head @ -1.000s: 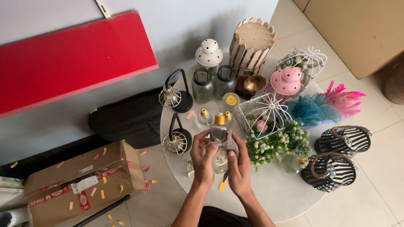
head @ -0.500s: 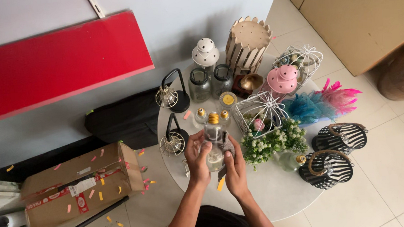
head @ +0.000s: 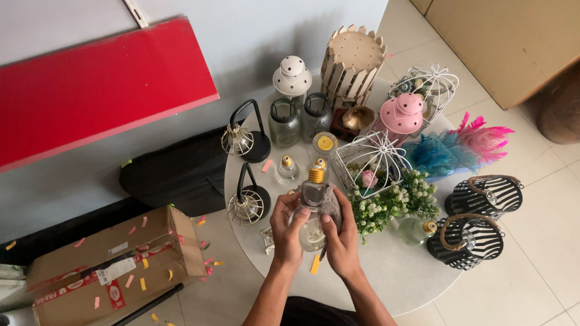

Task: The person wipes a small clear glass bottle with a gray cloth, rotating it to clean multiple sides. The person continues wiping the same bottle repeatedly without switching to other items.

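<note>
Centre frame: left hand (head: 287, 231) grips bulb-shaped glass bottle (head: 311, 214); right hand (head: 340, 236) presses grey cloth (head: 330, 204) against it. Wiping under way; turning the bottle seems due.

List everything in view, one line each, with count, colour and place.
Round white table: one, centre.
Clear glass bulb-shaped bottle with gold cap: one, held over the table, with a grey cloth.
Black-based wire cage lamps: two, table's left edge.
White wire birdcages: two, middle and back.
Pink domed lantern: one, back right.
White domed lantern: one, back.
Wooden slatted holder: one, back.
Black-and-white striped baskets: two, right edge.
Blue and pink feathers: one bunch, right.
White flower bunch: one, beside the hands.
Cardboard box: one, brown, on the floor at left.
Red board: one, upper left.
Left hand: grip on bottle.
Right hand: grip on bottle and cloth.
</note>
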